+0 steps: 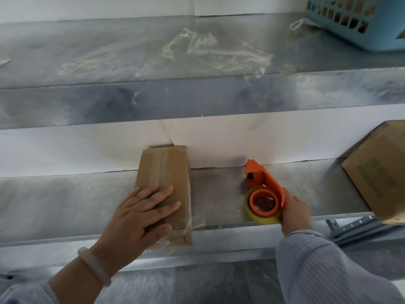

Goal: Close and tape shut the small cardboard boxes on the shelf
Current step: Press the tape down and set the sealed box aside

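Observation:
A small brown cardboard box (173, 170) lies on the grey metal shelf (219, 194), flaps folded shut, with clear tape along its right edge and near end. My left hand (142, 213) rests flat on its top, fingers spread. To the right, my right hand (294, 210) grips an orange tape dispenser (263, 178) holding a roll of yellowish clear tape (262, 212). The dispenser's nose touches the shelf, a hand's width right of the box.
A larger cardboard box (377, 172) sits tilted at the shelf's right end. On the upper shelf (131, 102) lie crumpled strips of clear tape (197, 53) and a light blue plastic basket (359, 20) at the far right. A white wall backs the shelves.

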Available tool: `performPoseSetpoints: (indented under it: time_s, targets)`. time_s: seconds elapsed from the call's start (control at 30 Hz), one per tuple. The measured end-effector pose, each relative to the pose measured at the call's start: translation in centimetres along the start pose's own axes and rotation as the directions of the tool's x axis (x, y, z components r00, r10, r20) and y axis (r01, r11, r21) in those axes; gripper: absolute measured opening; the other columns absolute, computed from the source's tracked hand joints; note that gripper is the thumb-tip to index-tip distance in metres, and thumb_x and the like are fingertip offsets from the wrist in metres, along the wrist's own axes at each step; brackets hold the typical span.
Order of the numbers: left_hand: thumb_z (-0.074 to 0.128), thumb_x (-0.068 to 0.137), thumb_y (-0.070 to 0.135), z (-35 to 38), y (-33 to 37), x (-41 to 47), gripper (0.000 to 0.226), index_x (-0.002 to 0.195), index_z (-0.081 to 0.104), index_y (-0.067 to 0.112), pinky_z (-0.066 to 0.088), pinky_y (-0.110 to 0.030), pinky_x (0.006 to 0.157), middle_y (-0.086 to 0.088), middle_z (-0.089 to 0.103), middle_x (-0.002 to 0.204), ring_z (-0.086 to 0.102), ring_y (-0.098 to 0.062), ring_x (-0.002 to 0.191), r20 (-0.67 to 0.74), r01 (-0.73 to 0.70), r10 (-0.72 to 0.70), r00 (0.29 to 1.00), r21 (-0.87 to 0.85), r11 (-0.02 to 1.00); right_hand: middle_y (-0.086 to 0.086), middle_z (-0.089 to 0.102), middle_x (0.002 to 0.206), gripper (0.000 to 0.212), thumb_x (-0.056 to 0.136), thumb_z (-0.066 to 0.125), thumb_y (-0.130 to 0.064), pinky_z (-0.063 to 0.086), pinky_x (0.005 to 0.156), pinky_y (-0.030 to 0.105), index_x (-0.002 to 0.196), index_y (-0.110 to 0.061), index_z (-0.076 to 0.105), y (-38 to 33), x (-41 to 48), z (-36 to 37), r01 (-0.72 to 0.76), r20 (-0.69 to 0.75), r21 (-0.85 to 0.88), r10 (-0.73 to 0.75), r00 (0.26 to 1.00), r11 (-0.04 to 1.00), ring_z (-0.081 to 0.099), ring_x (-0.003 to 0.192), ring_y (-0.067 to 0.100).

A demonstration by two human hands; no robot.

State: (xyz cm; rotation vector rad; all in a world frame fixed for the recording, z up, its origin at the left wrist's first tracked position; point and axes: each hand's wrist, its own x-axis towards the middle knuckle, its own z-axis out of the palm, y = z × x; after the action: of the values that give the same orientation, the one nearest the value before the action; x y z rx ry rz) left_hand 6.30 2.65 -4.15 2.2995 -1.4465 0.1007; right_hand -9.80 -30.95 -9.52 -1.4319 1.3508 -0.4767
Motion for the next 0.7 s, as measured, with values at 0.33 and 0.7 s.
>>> performPoseSetpoints:
  time_s: [0.33, 0.7]
  targets:
    - [0.035, 0.098, 0.062, -0.1, 0.1, 0.0, 0.046, 0.141, 0.042, 0.048, 0.016, -0.035, 0.12, 0.019, 0.036, 0.154, 0.026, -0.01, 0.147, 0.02, -0.003, 0.003, 1.0, 0.007, 1.0, 0.013, 0.064, 0.092, 0.04, 0.105, 0.032, -0.033, 0.043, 0.091, 0.042, 0.094, -0.012, 0.065, -1.1, 2.9, -1.8, 0.111, 0.002, -0.409, -0.121, 0.993, 0.906, 0.056, 0.091, 0.03]
    - [0.035, 0.091, 0.073, 0.0, 0.6, -0.1, 0.069, 0.149, 0.031, 0.037, 0.009, -0.033, 0.122, 0.011, 0.029, 0.158, 0.019, -0.003, 0.147, -0.027, 0.075, -0.078, 0.997, -0.08, 0.994, 0.001, 0.069, 0.093, 0.031, 0.091, 0.056, -0.048, 0.054, 0.081, 0.034, 0.093, -0.02, 0.069, -4.3, -12.7, 3.8, 0.21, 0.474, 0.098, -0.231, 0.85, 0.973, 0.064, 0.087, 0.015]
